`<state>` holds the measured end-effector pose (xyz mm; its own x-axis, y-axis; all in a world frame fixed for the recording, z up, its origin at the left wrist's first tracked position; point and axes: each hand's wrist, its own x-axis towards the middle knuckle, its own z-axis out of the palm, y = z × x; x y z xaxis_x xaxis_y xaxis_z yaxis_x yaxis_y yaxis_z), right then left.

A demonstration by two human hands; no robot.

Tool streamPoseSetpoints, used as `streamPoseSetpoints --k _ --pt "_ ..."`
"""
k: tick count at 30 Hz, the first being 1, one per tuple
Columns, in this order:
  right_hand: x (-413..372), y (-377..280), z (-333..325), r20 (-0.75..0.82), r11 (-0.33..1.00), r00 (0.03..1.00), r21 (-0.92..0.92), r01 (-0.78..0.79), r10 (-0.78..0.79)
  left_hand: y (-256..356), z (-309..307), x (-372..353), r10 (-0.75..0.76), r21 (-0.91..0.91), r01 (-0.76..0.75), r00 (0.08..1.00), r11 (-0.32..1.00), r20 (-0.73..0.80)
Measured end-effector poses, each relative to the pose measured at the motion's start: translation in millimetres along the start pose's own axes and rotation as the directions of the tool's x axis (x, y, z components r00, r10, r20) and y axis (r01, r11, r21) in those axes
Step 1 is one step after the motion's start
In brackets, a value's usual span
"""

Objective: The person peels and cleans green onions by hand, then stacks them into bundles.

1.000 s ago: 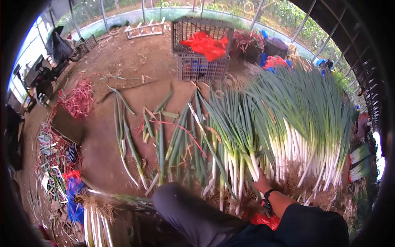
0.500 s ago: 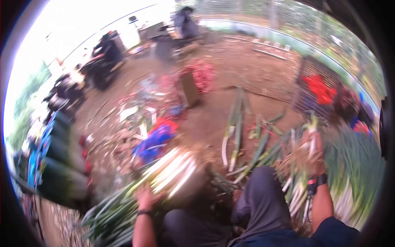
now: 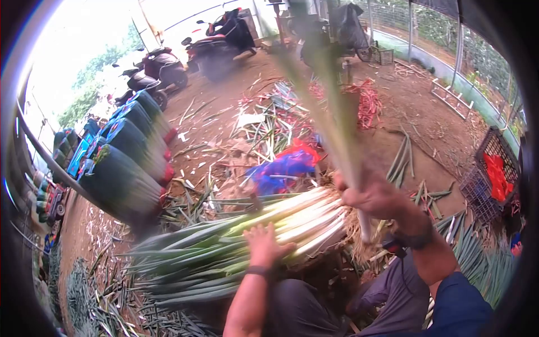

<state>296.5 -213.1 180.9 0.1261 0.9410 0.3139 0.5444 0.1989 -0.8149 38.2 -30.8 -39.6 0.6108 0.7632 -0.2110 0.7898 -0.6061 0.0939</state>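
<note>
A large heap of green onions (image 3: 208, 255) lies before me, with green leaves to the left and white stems and roots to the right. My left hand (image 3: 265, 246) rests flat on its near side, fingers spread. Over the root end, my right hand (image 3: 375, 195) grips a green onion (image 3: 337, 121) by its white part. That stalk stands nearly upright, leaves up and blurred, its lower end below my fist. On the right, more green onions (image 3: 494, 275) lie on the ground beyond my right arm.
Big green onion bundles in blue wrapping (image 3: 126, 174) stand at the left. Crumpled blue and red netting (image 3: 286, 167) lies behind the heap among leaf scraps. Dark plastic crates (image 3: 480, 194) with a red bag (image 3: 495, 177) sit at the right. Scooters (image 3: 222, 50) are parked at the back.
My right hand has come from the right-hand pile to the heap's root end with a green onion in it. The left hand stays on the heap. My view has turned left.
</note>
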Motion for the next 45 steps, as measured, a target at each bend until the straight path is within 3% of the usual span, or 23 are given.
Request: streamPoseSetpoints --k 1,4,6,8,10,18,21,24,25,26,27,28,29,30,32,34,36,39,41,42,44,45 --pt "16 11 22 -0.037 1.0 0.999 -0.014 -0.025 0.024 0 0 -1 0.01 -0.016 -0.01 1.0 1.0 -0.011" --pt "53 93 86 -0.081 0.93 0.995 -0.366 0.031 -0.065 3 -2 -1 0.01 -0.034 -0.01 1.0 0.999 -0.011" --pt "60 148 111 0.228 0.798 0.966 -0.556 0.231 -0.121 5 -6 -6 0.006 -0.058 -0.008 1.0 0.998 -0.022" --pt "46 200 139 0.314 0.705 0.938 -0.632 0.322 -0.147 9 -29 -18 -0.033 -0.405 0.147 0.961 0.902 0.274" --pt "37 227 160 0.214 0.732 0.977 -0.667 0.138 0.01 2 -12 -11 0.025 -0.37 0.033 0.988 0.929 0.151" --pt "29 252 161 0.046 0.698 0.993 -0.715 -0.041 0.105 12 -27 -14 0.029 -0.387 0.043 0.984 0.921 0.179" --pt "33 251 159 0.016 0.653 0.982 -0.749 -0.112 0.186 2 -16 -14 0.032 -0.325 0.008 0.992 0.946 0.12" --pt "30 248 150 -0.027 0.663 0.977 -0.73 -0.162 0.21 5 -31 -18 0.061 -0.343 -0.005 0.986 0.939 0.152" --pt "34 248 149 0.011 0.637 0.943 -0.74 -0.217 0.334 10 -50 -18 0.039 -0.337 0.066 0.955 0.939 0.295" --pt "34 253 152 0.019 0.612 0.951 -0.769 -0.184 0.31 16 -63 -13 0.018 -0.312 0.13 0.902 0.941 0.43" --pt "38 251 161 -0.003 0.483 0.945 -0.859 -0.17 0.327 18 -60 -12 0.028 -0.323 0.101 0.928 0.941 0.372" --pt "38 251 167 -0.038 0.514 0.954 -0.836 -0.193 0.296 15 -54 -16 0.023 -0.329 0.085 0.95 0.94 0.311" --pt "34 252 165 -0.032 0.595 0.971 -0.785 -0.172 0.238 14 -53 -17 0.016 -0.348 0.1 0.949 0.932 0.315" --pt "32 254 162 -0.043 0.591 0.97 -0.787 -0.18 0.238 15 -55 -16 0.01 -0.336 0.111 0.941 0.935 0.339" --pt "30 260 157 -0.039 0.746 0.986 -0.649 -0.149 0.163 14 -49 -13 0.019 -0.322 0.082 0.954 0.943 0.299" --pt "36 261 136 0.067 0.767 0.972 -0.628 -0.134 0.225 14 -43 -8 0.03 -0.308 0.068 0.953 0.949 0.302" --pt "41 252 125 0.267 0.819 0.891 -0.546 -0.174 0.368 16 -59 -10 0.015 -0.285 0.098 0.929 0.954 0.37" --pt "31 269 134 0.211 0.871 0.928 -0.456 -0.185 0.307 0 -41 -2 -0.02 -0.188 0.091 0.936 0.978 0.351" --pt "28 268 137 0.049 0.852 0.957 -0.471 -0.23 0.285 0 -46 -2 0.04 -0.222 0.014 0.971 0.975 0.236" --pt "28 265 138 0.05 0.856 0.958 -0.463 -0.23 0.284 2 -49 -8 0.034 -0.214 0.018 0.971 0.977 0.238" --pt "25 262 137 0.043 0.825 0.938 -0.492 -0.28 0.344 6 -55 -32 0.196 0.048 -0.194 0.98 0.98 -0.043" --pt "24 265 139 0.045 0.826 0.937 -0.489 -0.281 0.345 7 -56 -38 0.22 0.055 -0.215 0.97 0.975 -0.107"
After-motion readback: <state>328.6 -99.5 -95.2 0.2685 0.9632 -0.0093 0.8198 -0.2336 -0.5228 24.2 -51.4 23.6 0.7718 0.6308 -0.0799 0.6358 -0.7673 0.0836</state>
